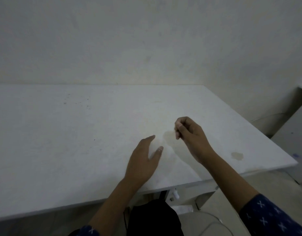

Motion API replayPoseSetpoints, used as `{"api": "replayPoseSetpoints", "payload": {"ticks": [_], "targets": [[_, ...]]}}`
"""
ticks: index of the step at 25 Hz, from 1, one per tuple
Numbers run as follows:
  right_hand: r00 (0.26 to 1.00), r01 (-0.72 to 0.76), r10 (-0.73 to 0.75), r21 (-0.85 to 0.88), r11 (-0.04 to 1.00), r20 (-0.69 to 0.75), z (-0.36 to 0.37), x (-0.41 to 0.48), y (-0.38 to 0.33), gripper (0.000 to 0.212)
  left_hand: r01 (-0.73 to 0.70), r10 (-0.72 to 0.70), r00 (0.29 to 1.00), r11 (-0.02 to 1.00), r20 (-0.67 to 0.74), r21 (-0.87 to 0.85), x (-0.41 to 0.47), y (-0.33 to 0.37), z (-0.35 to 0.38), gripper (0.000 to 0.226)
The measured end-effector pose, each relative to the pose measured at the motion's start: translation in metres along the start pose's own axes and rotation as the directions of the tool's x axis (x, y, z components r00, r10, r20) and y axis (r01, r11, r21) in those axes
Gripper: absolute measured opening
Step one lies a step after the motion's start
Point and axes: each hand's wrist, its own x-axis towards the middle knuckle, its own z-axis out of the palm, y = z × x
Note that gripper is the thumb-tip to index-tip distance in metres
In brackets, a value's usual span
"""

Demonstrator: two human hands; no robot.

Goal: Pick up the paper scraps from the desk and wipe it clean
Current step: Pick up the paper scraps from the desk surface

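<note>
Left hand (141,160) is low over the white table (61,150), grip spread. Right hand (189,133) hangs above a pale stain (169,136), grip pressed together; whether it pinches a scrap is unclear. Another stain (237,155) lies rightward.

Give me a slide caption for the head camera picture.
Over a white desk: left hand open, right hand curled, yellowish stains and dark specks on top.

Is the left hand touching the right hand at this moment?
Apart. The head view shows the left hand and the right hand with a strip of stained desk plainly visible between them.
</note>
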Motion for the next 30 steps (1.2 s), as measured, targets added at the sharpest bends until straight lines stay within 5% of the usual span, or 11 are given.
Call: {"api": "replayPoseSetpoints", "payload": {"ticks": [2,4,6,8,15,24,30], "targets": [[0.992,-0.014,0.004,0.072,0.997,0.125,0.017,-0.008,-0.009,0.013,0.186,-0.229,0.970,0.919,-0.087,-0.348,-0.001,0.006,-0.019,0.034],[0.976,-0.021,0.003,0.082,0.996,0.216,0.036,-0.013,-0.018,0.012,0.423,-0.421,0.893,0.657,0.162,-0.624,0.001,0.008,-0.046,0.052],[0.959,-0.015,-0.009,0.081,0.997,0.282,0.057,-0.015,-0.026,0.012,0.597,-0.405,0.797,0.420,0.448,-0.683,-0.003,0.008,-0.079,0.060],[0.944,0.000,-0.035,0.105,0.994,0.327,0.081,-0.014,-0.032,0.011,0.664,-0.362,0.745,0.334,0.560,-0.669,-0.009,0.009,-0.107,0.050],[0.874,0.144,-0.151,0.050,0.988,0.461,0.173,-0.015,-0.043,0.011,0.486,-0.446,0.803,0.109,0.394,-0.867,-0.048,-0.028,-0.177,0.011],[0.765,0.283,-0.291,0.106,0.953,0.574,0.286,-0.023,-0.058,0.010,0.326,-0.433,0.809,-0.229,0.396,-0.917,-0.089,-0.091,-0.238,0.037],[0.723,0.275,-0.277,0.103,0.956,0.633,0.326,-0.021,-0.060,0.009,0.133,-0.564,0.795,-0.193,0.221,-0.972,-0.111,-0.122,-0.281,0.022]]}}
